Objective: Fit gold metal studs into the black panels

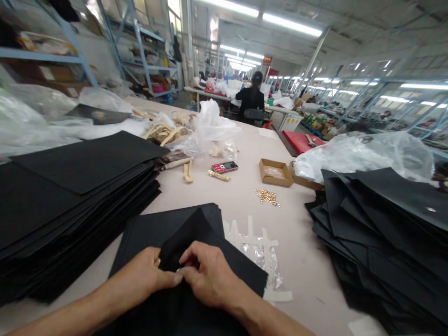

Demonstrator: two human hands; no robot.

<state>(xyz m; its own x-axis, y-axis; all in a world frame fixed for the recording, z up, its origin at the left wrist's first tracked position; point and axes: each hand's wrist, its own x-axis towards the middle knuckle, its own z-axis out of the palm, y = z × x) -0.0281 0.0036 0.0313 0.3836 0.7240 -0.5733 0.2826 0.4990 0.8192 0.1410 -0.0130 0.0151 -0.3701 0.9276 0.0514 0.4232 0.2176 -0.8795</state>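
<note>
My left hand (149, 270) grips a black sheet (241, 261), its thumb laid on top and a bit of gold metal showing near the fingers. The sheet is bent upward between my hands and looks like leather or stiff fabric. Against it, the thumb and forefinger of my right hand (210, 275) pinch around a small shiny spot close to my left thumb. What that spot is, I cannot make out. Beneath lies another black sheet (140, 228). Small gold metal pieces (268, 197) are scattered on the table beyond.
Tall stacks of black sheets stand at left (87, 163) and right (392, 224). A cardboard box (276, 172), a red phone (224, 167) and plastic bags (213, 121) lie on the table (297, 252). White tape strips (273, 242) hold clear plastic down. A person (252, 98) sits farther back.
</note>
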